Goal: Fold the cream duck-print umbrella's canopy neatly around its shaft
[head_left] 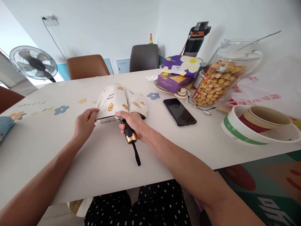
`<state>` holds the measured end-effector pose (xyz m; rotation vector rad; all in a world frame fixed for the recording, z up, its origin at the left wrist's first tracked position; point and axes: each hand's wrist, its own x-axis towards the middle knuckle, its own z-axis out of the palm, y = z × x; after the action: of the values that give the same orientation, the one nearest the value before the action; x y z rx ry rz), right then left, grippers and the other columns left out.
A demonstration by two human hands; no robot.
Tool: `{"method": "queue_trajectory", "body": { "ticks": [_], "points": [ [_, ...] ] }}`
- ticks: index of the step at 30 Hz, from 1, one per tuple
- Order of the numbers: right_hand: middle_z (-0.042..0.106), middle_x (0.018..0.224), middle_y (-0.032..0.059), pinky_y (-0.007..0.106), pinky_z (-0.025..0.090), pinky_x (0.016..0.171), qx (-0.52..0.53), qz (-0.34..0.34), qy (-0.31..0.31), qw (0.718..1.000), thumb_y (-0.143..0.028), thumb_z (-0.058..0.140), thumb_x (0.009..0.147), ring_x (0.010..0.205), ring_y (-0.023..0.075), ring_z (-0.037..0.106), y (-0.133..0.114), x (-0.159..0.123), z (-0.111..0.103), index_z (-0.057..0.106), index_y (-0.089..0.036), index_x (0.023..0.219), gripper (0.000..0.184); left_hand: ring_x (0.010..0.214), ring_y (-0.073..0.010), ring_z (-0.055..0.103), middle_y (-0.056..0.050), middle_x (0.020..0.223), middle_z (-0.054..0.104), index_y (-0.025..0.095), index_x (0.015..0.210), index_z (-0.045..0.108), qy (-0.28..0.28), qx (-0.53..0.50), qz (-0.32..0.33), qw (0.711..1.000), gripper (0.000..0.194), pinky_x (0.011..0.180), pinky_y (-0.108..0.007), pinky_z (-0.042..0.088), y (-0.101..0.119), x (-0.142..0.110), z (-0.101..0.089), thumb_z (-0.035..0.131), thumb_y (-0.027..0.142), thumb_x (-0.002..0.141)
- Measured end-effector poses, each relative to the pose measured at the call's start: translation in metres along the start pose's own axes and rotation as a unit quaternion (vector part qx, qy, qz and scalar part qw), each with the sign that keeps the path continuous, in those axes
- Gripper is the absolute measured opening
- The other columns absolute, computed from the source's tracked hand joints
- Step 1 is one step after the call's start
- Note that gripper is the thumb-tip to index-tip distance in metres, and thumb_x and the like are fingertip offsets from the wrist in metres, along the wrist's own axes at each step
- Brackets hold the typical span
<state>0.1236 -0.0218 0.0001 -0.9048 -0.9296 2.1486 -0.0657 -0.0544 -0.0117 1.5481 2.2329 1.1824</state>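
A folding umbrella [113, 102] with a cream canopy, printed with small yellow and orange figures, lies loosely folded on the table before me. Its black handle with a gold band points toward me, and a black wrist strap [136, 153] hangs from the end. My right hand [133, 124] is closed around the handle, close to the canopy's lower edge. At the canopy's left corner, my left hand [86, 124] pinches the fabric edge between thumb and fingers. The umbrella's shaft and ribs are mostly hidden by the cloth.
Right of the umbrella lies a black phone [180, 111], with eyeglasses [199, 106] beyond it. A purple box [174, 82], a snack jar [218, 78], a dark bottle [194, 42] and paper bowls [244, 131] crowd the right side. Blue fabric [6, 125] sits at the left edge.
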Motion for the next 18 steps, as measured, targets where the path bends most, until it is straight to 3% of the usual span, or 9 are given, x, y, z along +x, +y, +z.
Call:
{"method": "queue_trajectory", "body": {
  "ticks": [6, 11, 15, 18],
  "points": [
    [0.042, 0.048, -0.0057, 0.019, 0.039, 0.03, 0.002, 0.024, 0.04, 0.999, -0.023, 0.069, 0.064, 0.036, 0.0067, 0.041, -0.001, 0.001, 0.002, 0.044, -0.018, 0.068, 0.026, 0.068, -0.0194, 0.058, -0.001, 0.074, 0.064, 0.029, 0.1, 0.061, -0.06, 0.195, 0.047, 0.978, 0.032, 0.059, -0.028, 0.039, -0.007, 0.0, 0.007, 0.036, 0.037, 0.083],
    [0.042, 0.052, -0.0052, 0.019, 0.038, 0.03, 0.018, 0.029, 0.058, 0.998, -0.018, 0.066, 0.066, 0.037, 0.0058, 0.04, -0.004, 0.0, 0.003, 0.042, -0.018, 0.07, 0.024, 0.081, -0.0238, 0.06, -0.003, 0.087, 0.066, 0.028, 0.096, 0.062, -0.097, 0.224, 0.059, 0.968, 0.03, 0.065, -0.031, 0.04, -0.016, 0.004, 0.01, 0.037, 0.034, 0.081],
    [0.042, 0.048, -0.0052, 0.02, 0.04, 0.031, 0.001, 0.012, 0.066, 0.998, -0.019, 0.062, 0.069, 0.037, 0.0071, 0.042, -0.005, 0.0, 0.002, 0.043, -0.017, 0.07, 0.019, 0.088, -0.0228, 0.058, -0.004, 0.092, 0.063, 0.025, 0.089, 0.064, -0.02, 0.146, 0.079, 0.986, 0.024, 0.074, -0.033, 0.043, -0.017, 0.006, 0.009, 0.045, 0.032, 0.077],
    [0.041, 0.043, -0.0062, 0.022, 0.041, 0.03, -0.033, 0.016, 0.078, 0.996, -0.02, 0.061, 0.068, 0.034, 0.0083, 0.042, -0.004, 0.001, 0.002, 0.043, -0.017, 0.069, 0.018, 0.089, -0.019, 0.058, -0.003, 0.099, 0.062, 0.024, 0.091, 0.062, 0.043, 0.035, 0.094, 0.994, 0.022, 0.078, -0.03, 0.044, 0.0, 0.002, 0.01, 0.045, 0.031, 0.078]
  ]
}}
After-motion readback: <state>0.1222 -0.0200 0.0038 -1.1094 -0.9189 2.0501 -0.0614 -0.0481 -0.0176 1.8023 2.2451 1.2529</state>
